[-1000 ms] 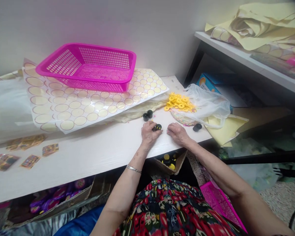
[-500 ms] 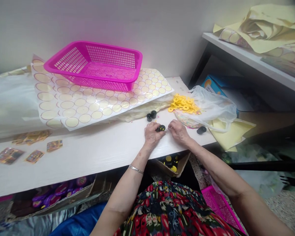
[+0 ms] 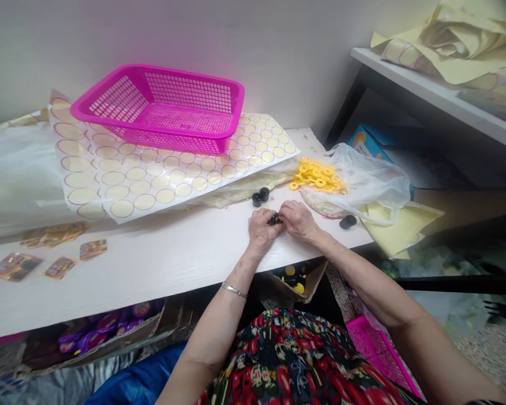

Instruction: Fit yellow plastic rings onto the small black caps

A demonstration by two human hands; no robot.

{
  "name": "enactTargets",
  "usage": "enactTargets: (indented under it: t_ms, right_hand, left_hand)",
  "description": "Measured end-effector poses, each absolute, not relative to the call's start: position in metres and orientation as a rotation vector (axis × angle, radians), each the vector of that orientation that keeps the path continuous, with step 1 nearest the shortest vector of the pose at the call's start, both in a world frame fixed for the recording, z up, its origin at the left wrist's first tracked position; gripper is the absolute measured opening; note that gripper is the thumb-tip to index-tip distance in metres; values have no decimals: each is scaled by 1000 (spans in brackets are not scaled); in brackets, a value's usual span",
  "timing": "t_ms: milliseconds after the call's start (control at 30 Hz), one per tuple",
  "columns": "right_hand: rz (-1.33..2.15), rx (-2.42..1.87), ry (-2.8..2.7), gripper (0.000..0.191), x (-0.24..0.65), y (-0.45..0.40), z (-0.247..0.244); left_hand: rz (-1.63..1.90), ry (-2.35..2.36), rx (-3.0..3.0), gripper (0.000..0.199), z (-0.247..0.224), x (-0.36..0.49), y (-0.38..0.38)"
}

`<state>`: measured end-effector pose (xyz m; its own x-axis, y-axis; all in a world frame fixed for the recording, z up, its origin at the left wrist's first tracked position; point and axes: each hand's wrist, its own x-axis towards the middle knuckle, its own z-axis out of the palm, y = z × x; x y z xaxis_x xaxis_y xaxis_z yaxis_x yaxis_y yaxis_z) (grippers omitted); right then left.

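Note:
My left hand (image 3: 261, 229) is closed around a small round black plastic piece (image 3: 275, 219) with a bit of yellow on its face, held just over the white table (image 3: 185, 253). The fingertips of my right hand (image 3: 298, 219) are pinched together against that piece and partly cover it; whatever they hold is too small to make out. Behind my left hand stand two black round pieces (image 3: 260, 196). Another black piece (image 3: 348, 221) lies right of my right hand. A heap of yellow plastic rings (image 3: 318, 176) sits beyond, by a clear plastic bag (image 3: 366, 174).
A pink basket (image 3: 160, 135) rests on sheets of round stickers (image 3: 139, 187) at the back. Small printed packets (image 3: 14, 267) lie at left. A shelf (image 3: 438, 93) juts in at right. Below the table edge are a box of black and yellow parts (image 3: 307, 287) and purple items (image 3: 96, 332).
My right hand has moved left, bringing its fingertips from beside the black piece onto it. My left hand has stayed in place, holding the piece.

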<state>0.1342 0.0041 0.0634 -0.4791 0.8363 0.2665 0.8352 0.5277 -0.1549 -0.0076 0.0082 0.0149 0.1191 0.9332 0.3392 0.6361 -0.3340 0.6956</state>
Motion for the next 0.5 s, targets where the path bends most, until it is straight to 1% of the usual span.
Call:
enactTargets:
  t_ms: [200, 367, 500]
  right_hand:
    - [-82, -1454, -2596, 19, 127, 7, 72]
    - [-66, -1419, -2726, 20, 117, 7, 83]
    - [50, -1426, -2651, 16, 122, 9, 85]
  left_hand:
    - [1041, 1559, 2003, 19, 19, -7, 8]
    - [1074, 1532, 2022, 9, 20, -8, 9]
    - [1120, 1508, 2019, 15, 17, -8, 11]
